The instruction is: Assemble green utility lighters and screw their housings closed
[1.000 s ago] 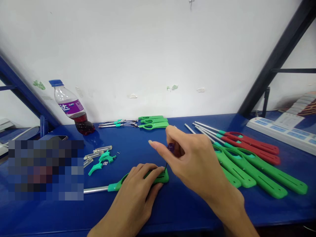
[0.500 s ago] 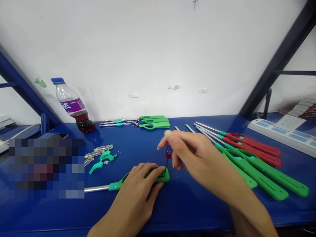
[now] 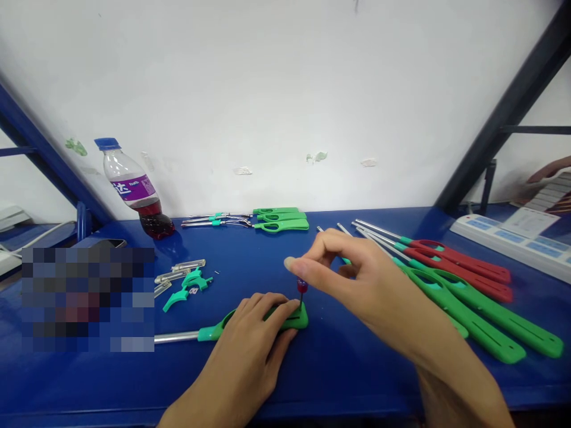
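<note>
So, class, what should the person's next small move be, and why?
The right hand should probably give the screwdriver a small twist: its shaft meets the handle end of the green lighter, which the left hand steadies on the blue table.

On my feed I see a white wall (image 3: 285, 77) spreading across twelve o'clock, lit brightly and fairly evenly. A green smudge (image 3: 76, 147) marks it toward ten o'clock, and a pale chipped patch (image 3: 368, 162) shows near two. At six o'clock I have a glossy blue tabletop (image 3: 357, 383), its far edge along the wall. A blue slanting post (image 3: 47, 156) appears at ten o'clock, a darker one (image 3: 504, 110) at two, each with a thin crossbar (image 3: 535, 129).
</note>
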A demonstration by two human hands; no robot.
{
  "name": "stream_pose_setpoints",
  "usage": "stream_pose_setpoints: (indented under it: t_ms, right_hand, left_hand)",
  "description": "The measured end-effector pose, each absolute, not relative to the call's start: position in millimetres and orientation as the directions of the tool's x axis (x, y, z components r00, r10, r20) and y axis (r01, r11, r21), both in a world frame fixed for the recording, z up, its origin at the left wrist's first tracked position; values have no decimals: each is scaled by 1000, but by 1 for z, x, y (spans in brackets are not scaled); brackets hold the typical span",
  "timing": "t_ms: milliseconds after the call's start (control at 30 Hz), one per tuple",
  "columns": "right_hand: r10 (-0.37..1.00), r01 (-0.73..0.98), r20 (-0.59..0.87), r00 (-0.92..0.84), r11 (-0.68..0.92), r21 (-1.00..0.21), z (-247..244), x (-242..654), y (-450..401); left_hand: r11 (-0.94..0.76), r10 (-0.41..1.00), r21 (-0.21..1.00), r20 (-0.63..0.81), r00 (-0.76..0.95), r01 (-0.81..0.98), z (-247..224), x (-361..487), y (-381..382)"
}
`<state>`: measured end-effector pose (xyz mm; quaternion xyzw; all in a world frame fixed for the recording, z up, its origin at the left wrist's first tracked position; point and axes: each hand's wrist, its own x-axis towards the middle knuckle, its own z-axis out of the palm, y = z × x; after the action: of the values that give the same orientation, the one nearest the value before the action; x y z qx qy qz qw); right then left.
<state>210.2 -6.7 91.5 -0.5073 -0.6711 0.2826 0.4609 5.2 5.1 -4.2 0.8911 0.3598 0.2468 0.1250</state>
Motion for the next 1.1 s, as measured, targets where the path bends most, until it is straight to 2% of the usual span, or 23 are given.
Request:
stream_pose_setpoints:
  t_ms: [167, 333, 400, 567, 700, 833, 933, 1100]
  right_hand:
    - [928, 472, 373, -2, 330, -818, 88, 209, -5]
    - [934, 401, 349, -74, 348, -847, 90, 211, -5]
    - [919, 390, 388, -65, 381, -838, 90, 212, -5]
    - [818, 599, 573, -58, 487, -635, 87, 210, -1]
    - [730, 614, 664, -162, 602, -511, 85, 208, -2]
    - [746, 560, 609, -270, 636, -531, 83, 211, -5]
    - [764, 535, 577, -288, 628, -565, 84, 214, -5]
    - [772, 628, 567, -287, 599, -497, 84, 213, -4]
  left_hand:
    - [-708, 705, 400, 342, 622, 583, -3, 5, 4]
    - [-708, 704, 399, 341, 623, 582, -2, 6, 5]
    - [-714, 699, 396, 349, 625, 577, -3, 6, 6]
    - [-709, 704, 390, 345, 621, 587, -5, 6, 6]
    - [-706, 707, 386, 336, 623, 594, -4, 6, 6]
    - [-709, 704, 384, 333, 628, 591, -4, 6, 6]
    - [-709, 704, 387, 334, 628, 590, -5, 6, 7]
    - [-706, 706, 393, 325, 629, 589, -3, 6, 5]
